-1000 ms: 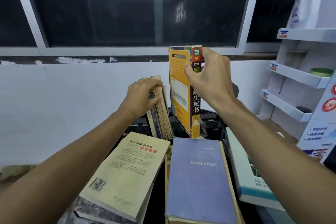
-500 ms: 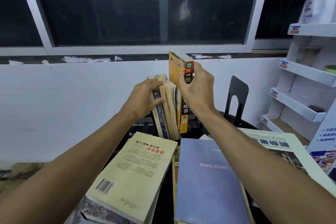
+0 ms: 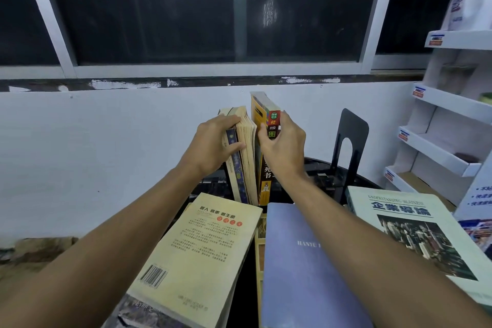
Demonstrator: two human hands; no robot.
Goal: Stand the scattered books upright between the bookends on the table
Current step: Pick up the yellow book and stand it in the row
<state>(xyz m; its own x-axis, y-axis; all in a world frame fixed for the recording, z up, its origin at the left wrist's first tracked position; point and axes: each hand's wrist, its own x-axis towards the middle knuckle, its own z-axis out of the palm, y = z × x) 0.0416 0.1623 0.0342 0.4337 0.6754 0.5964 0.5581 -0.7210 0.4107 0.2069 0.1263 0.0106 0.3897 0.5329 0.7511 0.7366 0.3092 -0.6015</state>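
Two books are standing on the table (image 3: 316, 165): the left hand (image 3: 213, 146) is gripping the worn book (image 3: 243, 141) so it is not toppling, while the right hand (image 3: 285, 149) is pinching the yellow book (image 3: 262, 114), seating it alongside. A bookend (image 3: 351, 141) is standing apart, rightward.

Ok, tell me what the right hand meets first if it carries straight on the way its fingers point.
The right hand grips the yellow book; going on leftward, that book would likely press the worn book the left hand holds.

Green book (image 3: 399, 212): "UNDERSTANDING BUSINESS"; blue book (image 3: 292, 279): "HANYU"; yellow book (image 3: 266, 114): "02".
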